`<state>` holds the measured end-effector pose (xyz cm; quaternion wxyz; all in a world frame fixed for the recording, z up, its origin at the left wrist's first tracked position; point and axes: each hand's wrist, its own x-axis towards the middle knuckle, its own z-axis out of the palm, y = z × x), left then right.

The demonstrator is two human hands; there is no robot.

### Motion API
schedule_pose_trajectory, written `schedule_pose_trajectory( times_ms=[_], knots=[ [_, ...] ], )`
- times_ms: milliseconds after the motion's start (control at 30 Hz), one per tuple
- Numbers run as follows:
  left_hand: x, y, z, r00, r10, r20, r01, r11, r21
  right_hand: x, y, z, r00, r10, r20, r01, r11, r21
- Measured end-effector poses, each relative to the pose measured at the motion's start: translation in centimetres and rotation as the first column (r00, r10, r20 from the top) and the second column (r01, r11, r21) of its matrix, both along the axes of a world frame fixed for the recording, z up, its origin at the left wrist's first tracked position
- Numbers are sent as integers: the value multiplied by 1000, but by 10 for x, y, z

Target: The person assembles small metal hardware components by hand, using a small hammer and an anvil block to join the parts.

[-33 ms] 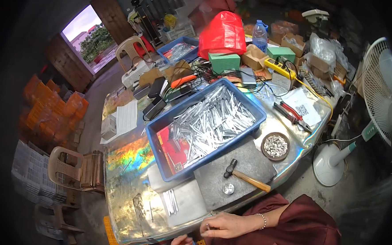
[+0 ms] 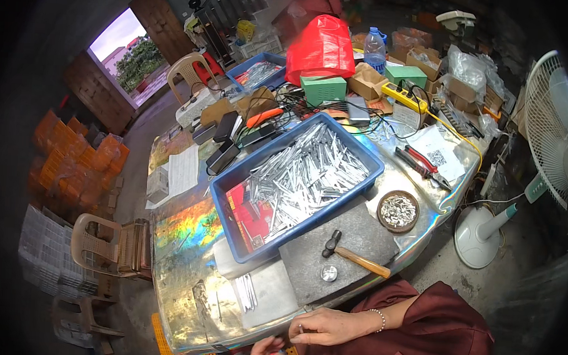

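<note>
At the near edge of a foil-covered table [image 2: 181, 294], a person's left hand [image 2: 267, 353] hangs half-curled and blurred while the right hand [image 2: 327, 326] — a beaded bracelet [image 2: 381, 319] at its wrist — has its fingers drawn loosely in; whether either grips anything cannot be told. Just beyond, slim silvery strips [image 2: 246, 292] lie side by side on a pale sheet [image 2: 274, 294]. To their right, a wooden-handled hammer [image 2: 360, 260] rests on a dark slab [image 2: 304, 278]. Behind, a blue tray [image 2: 279, 240] holds a heap of strips [image 2: 316, 173], beside a round bowl [image 2: 397, 230] of small metal pieces and near red-handled pliers [image 2: 426, 167]. Farther back stand a red plastic bag [image 2: 321, 51] and a water bottle [image 2: 375, 52].
</note>
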<state>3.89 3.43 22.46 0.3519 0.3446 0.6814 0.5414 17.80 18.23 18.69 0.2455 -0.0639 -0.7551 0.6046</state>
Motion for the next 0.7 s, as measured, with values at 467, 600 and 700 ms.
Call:
schedule_pose_trajectory(
  times_ms=[467, 600, 700],
  knots=[
    [78, 118, -3, 775, -540, -329, 505, 841, -193, 100, 57, -11, 962, -269, -36, 267, 962, -57],
    [64, 114, -51, 828, -556, -75, 552, 831, -73, 113, 66, 4, 968, -249, -34, 247, 968, -41],
    [75, 119, -29, 840, -532, -104, 521, 845, -119, 109, 65, -5, 973, -229, -7, 229, 973, 20]
  ],
)
